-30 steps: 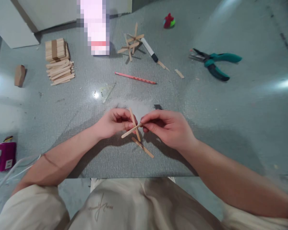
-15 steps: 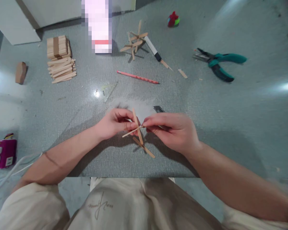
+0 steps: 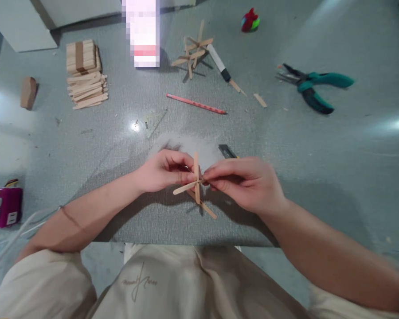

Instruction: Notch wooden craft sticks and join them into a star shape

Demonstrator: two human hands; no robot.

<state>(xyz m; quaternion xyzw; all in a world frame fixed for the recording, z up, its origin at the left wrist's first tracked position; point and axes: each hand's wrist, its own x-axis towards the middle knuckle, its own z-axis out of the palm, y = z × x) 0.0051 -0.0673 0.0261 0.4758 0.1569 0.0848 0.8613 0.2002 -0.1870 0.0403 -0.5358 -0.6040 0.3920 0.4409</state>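
Visibly, the one box-like container, a purple box (image 3: 6,206), stands at the table's left edge; its inside is hidden, so its contents cannot be told. A pale object (image 3: 146,57) at the back is too blurred to make out. A bundle of wooden sticks (image 3: 86,55) is held by a brown band, with loose sticks (image 3: 88,93) piled just in front of it.

Near the front edge of the table (image 3: 319,150), the left hand (image 3: 168,170) is partly curled, thumb and fingers pinching a pair of crossed sticks (image 3: 197,192) around their crossing. The right hand (image 3: 246,181) is closed to a fingertip pinch on the right end of the slanting stick. Below the crossed sticks lies another stick (image 3: 209,210), partly covered by them from this view. A cutter knife (image 3: 228,151) lies just beyond the right hand.
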